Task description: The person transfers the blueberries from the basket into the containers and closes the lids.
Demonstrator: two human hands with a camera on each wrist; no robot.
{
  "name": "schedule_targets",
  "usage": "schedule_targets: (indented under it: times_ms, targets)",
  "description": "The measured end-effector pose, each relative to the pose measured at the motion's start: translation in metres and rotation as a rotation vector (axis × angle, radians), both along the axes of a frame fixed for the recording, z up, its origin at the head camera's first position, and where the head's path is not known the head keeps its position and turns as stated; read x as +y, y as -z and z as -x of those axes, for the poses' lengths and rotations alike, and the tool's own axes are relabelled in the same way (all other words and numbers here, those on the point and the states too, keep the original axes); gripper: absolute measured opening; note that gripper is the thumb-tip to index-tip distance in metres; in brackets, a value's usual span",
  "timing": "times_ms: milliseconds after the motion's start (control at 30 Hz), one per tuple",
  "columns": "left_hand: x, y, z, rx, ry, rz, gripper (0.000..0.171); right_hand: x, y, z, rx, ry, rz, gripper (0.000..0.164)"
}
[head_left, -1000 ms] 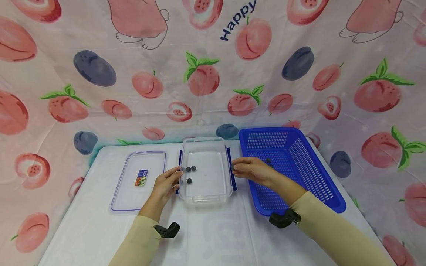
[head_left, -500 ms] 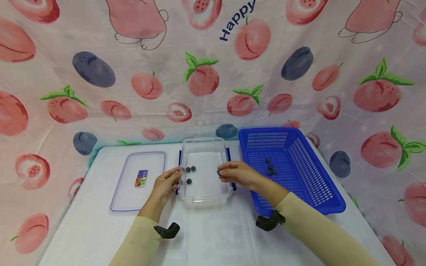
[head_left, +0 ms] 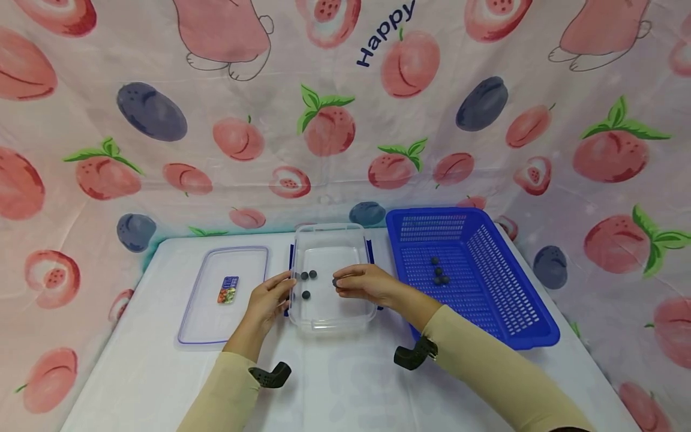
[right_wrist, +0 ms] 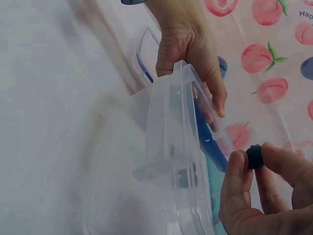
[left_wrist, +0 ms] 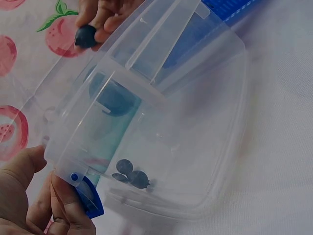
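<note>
My right hand pinches a dark blueberry between thumb and fingertips, above the clear plastic container. Its crown-like tip shows in the wrist views. Holding the container's left wall is my left hand, thumb at the rim and fingers by the blue side latch. Inside, toward the left, lie three more blueberries on the container floor. A blue perforated basket stands to the right with several blueberries grouped on its bottom.
A clear lid with a blue-edged seal and a colourful label lies flat left of the container. All stand on a table with a white cloth. A fruit-printed curtain hangs behind the table.
My right hand has moved left with the blueberry, from the basket side of the container to over its middle. The left hand keeps its place on the container.
</note>
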State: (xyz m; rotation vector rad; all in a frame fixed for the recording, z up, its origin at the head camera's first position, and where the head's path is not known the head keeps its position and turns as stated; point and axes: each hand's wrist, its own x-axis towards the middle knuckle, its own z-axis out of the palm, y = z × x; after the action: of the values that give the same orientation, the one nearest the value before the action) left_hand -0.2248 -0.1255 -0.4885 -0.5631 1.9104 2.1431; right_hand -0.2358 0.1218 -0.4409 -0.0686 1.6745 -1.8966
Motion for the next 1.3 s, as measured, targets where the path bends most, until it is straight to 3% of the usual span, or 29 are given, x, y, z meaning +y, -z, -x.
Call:
schedule_targets:
  times_ms: [400,600,933,1300]
  targets:
    - [0.0,0.0,-0.001,-0.002,-0.005,0.004,0.049,-0.033,0.018,0.013,-0.051,0.082,-0.115,0.035]
    - [0.0,0.0,0.0,-0.005,-0.007,0.0,0.05,-0.041,0.024,0.022,-0.092,0.176,-0.116,0.034]
    - [0.0,0.0,-0.001,-0.007,-0.016,0.004,0.049,-0.047,0.032,0.029,-0.115,0.262,-0.159,0.031]
    - [0.001,0.001,0.0,-0.003,-0.025,-0.004,0.048,-0.052,0.043,0.036,-0.145,0.255,-0.27,0.031]
